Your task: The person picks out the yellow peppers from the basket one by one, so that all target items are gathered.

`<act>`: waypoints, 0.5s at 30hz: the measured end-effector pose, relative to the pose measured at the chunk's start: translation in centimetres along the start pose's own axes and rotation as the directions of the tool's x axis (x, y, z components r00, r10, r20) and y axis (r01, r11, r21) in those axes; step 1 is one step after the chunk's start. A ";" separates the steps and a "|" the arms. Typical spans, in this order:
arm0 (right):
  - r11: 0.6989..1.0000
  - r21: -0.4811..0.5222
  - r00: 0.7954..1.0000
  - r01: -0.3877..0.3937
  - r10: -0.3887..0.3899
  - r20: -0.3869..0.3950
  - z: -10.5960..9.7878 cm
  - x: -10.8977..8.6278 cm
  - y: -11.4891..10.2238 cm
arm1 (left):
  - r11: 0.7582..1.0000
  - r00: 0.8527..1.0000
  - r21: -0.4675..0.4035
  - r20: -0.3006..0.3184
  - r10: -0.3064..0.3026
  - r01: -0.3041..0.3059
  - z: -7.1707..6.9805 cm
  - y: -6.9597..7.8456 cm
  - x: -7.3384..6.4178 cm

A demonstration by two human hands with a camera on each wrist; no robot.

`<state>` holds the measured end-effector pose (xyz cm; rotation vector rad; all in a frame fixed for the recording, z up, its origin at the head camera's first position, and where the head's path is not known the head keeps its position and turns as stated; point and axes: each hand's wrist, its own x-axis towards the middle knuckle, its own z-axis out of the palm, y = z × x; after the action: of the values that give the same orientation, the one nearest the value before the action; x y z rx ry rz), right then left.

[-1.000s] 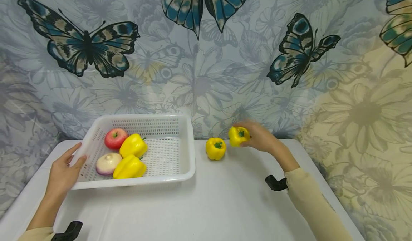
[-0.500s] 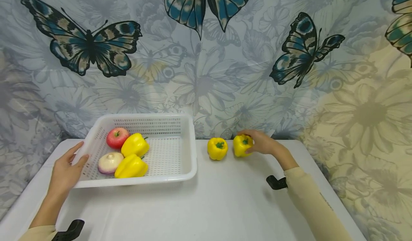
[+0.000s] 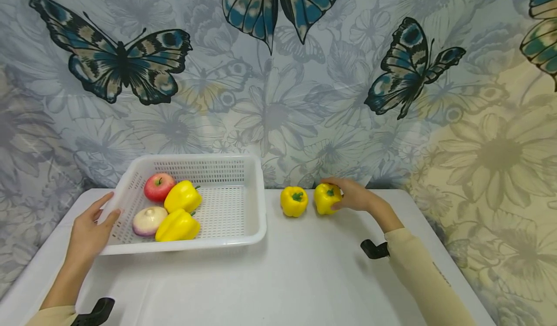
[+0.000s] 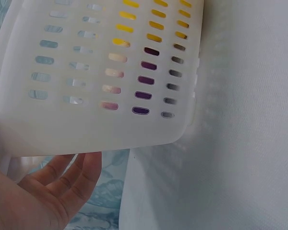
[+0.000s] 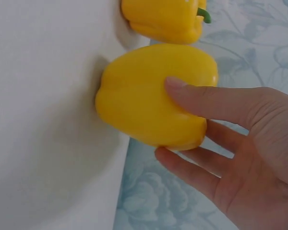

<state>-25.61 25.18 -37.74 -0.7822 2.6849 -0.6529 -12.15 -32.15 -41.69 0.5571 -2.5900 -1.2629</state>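
My right hand (image 3: 356, 196) holds a yellow bell pepper (image 3: 324, 200) upright on the table's back part. In the right wrist view, the thumb lies along one side of this pepper (image 5: 134, 96) and the fingers curl round the other. A second yellow bell pepper (image 3: 293, 201) stands just to its left. At the left, my left hand (image 3: 89, 231) grips the end of a white plastic basket (image 3: 183, 248), thumb at the rim. Inside the basket lie a red apple (image 3: 159, 187), a purple-and-white onion (image 3: 149, 221) and two yellow bell peppers (image 3: 182, 196), all toward its left side.
A white cloth covers the table (image 3: 278, 282). Right behind its back edge hangs a floral backdrop (image 3: 278, 118) with butterflies. The basket's perforated wall (image 4: 86, 120) stands beside the left hand.
My right hand has lowered the yellow bell pepper from above the table and moved it slightly right, beside the other one. The left hand stays at the basket.
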 end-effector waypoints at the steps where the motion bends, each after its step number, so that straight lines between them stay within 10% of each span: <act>1: 1.000 0.004 1.000 -0.002 0.002 0.000 0.0 -0.1 0.0 | 1.000 1.000 -0.001 0.001 -0.001 0.001 0.0 0.0 0.0; 15: 0.999 0.026 1.000 0.023 -0.022 -0.018 -0.9 -0.7 -0.9 | 0.999 1.000 0.033 -0.002 0.019 -0.019 -0.1 -0.1 -0.1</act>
<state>-24.93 25.22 -36.44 -0.8050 2.6820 -0.7020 -12.00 -32.20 -41.75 0.5383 -2.6126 -1.2143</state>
